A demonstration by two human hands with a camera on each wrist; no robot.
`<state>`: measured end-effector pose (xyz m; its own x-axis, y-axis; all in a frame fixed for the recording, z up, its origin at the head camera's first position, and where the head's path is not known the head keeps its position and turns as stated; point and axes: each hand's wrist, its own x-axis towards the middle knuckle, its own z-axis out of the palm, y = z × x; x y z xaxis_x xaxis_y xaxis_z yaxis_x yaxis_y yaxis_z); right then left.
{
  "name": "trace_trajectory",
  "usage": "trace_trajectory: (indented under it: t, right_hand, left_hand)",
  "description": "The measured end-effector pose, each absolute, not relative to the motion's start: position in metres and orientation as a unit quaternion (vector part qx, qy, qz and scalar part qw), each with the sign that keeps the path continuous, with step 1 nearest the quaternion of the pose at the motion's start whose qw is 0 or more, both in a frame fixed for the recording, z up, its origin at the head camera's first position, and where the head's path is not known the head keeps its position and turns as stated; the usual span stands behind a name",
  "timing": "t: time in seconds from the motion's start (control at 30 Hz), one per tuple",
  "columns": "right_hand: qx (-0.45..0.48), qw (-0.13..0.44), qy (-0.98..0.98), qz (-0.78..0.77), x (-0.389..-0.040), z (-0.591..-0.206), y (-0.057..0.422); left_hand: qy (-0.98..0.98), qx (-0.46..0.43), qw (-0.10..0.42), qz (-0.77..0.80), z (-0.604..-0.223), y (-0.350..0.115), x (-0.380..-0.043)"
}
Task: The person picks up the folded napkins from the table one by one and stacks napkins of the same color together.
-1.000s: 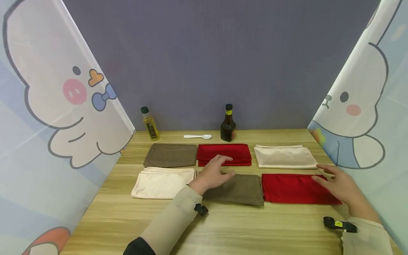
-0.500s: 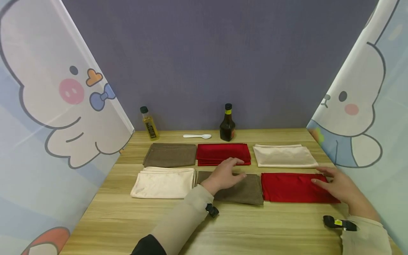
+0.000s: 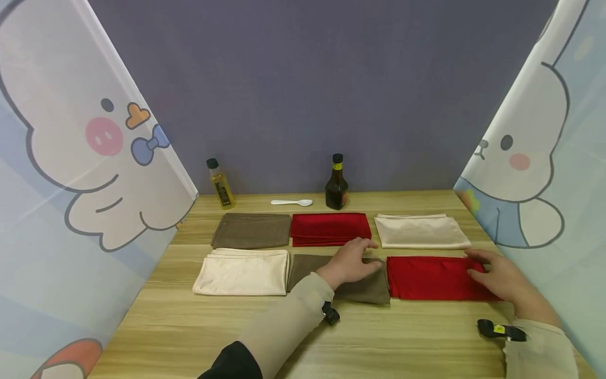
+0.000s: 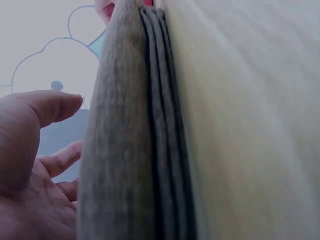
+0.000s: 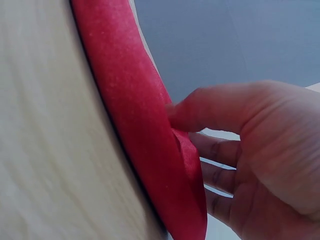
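Note:
In the head view, my left hand (image 3: 352, 262) reaches over a folded brown cloth (image 3: 364, 292), thumb and fingers spread apart. The left wrist view puts that thumb (image 4: 60, 106) beside the brown cloth's layered edge (image 4: 120, 130); some fingertips are hidden behind it. My right hand (image 3: 502, 276) is at the right end of a folded red cloth (image 3: 431, 279). Its thumb (image 5: 195, 112) presses into the red cloth (image 5: 135, 115), and a small crease stands up between thumb and fingers, so the hand pinches it. The tips of the other fingers are hidden behind the cloth.
Behind lie another brown cloth (image 3: 251, 230), another red cloth (image 3: 329, 227) and a cream cloth (image 3: 418, 231); a second cream cloth (image 3: 243, 273) is front left. An oil bottle (image 3: 222, 187), a white spoon (image 3: 291, 202) and a dark sauce bottle (image 3: 336, 187) line the back.
My left hand has moved to the right across the brown cloth. The right hand has stayed at the red cloth's right end, where small wrinkles now show by the thumb.

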<state>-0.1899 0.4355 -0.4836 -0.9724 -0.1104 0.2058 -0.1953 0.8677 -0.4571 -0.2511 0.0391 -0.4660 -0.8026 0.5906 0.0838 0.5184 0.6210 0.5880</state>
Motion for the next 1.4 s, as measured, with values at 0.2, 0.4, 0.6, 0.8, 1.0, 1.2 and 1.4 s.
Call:
trace_trajectory:
  t: [0.2, 0.4, 0.6, 0.8, 1.0, 1.2, 1.4]
  right_hand:
    - [0.077, 0.091, -0.964, 0.239, -0.191, -0.486, 0.435]
    - [0.074, 0.083, -0.962, 0.249, -0.191, -0.484, 0.434]
    - [0.058, 0.062, -0.961, 0.262, -0.190, -0.480, 0.435]
    - [0.034, 0.037, -0.963, 0.263, -0.188, -0.474, 0.438]
    - [0.023, 0.030, -0.968, 0.249, -0.187, -0.470, 0.438]
    - [0.016, 0.020, -0.969, 0.245, -0.186, -0.469, 0.438]
    - [0.006, 0.019, -0.971, 0.239, -0.188, -0.470, 0.440]
  left_hand:
    - [0.908, 0.304, 0.077, 0.276, -0.468, 0.053, -0.249]
    - [0.917, 0.297, 0.089, 0.252, -0.470, 0.065, -0.248]
    - [0.915, 0.298, 0.096, 0.256, -0.469, 0.074, -0.248]
    - [0.919, 0.301, 0.089, 0.239, -0.469, 0.081, -0.249]
    - [0.928, 0.298, 0.074, 0.210, -0.470, 0.086, -0.250]
    - [0.933, 0.281, 0.067, 0.212, -0.472, 0.092, -0.250]
    - [0.939, 0.269, 0.060, 0.206, -0.476, 0.096, -0.252]
